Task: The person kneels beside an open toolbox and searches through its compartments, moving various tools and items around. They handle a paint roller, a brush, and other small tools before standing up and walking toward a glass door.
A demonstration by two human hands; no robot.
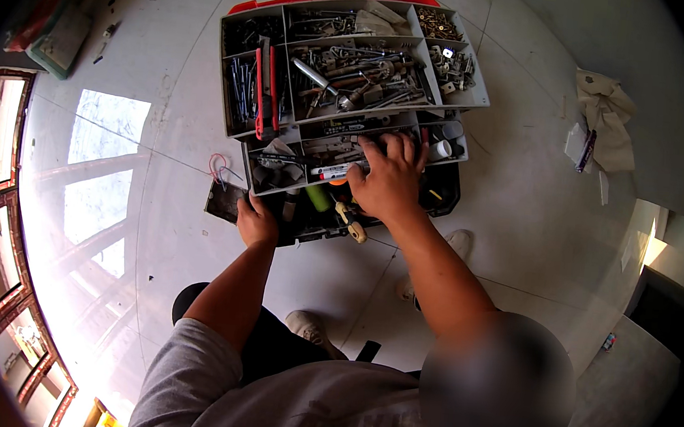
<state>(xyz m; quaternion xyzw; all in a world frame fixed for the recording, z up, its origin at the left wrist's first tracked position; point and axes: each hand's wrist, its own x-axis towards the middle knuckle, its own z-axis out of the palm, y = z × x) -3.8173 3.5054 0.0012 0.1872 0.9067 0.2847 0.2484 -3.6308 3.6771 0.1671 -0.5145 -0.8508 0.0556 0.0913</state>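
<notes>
An open grey and black toolbox (474, 99) with a red rim sits on the floor in front of me, its tiered trays fanned out. The trays hold screws, bits, metal fittings and red-handled pliers (265, 93). My right hand (390, 177) reaches into the lower tray, fingers spread over small parts beside a white marker (331, 170). My left hand (255, 220) rests on the front left corner of the black base, next to a small dark plate (223, 199) with red and blue wires. Whether it grips the box edge is unclear.
Pale tiled floor surrounds the toolbox. A crumpled beige cloth (607, 115) and a small packet lie at the right. A green and red case (58, 38) sits at the far left. A railing runs along the left edge. My shoes show below the box.
</notes>
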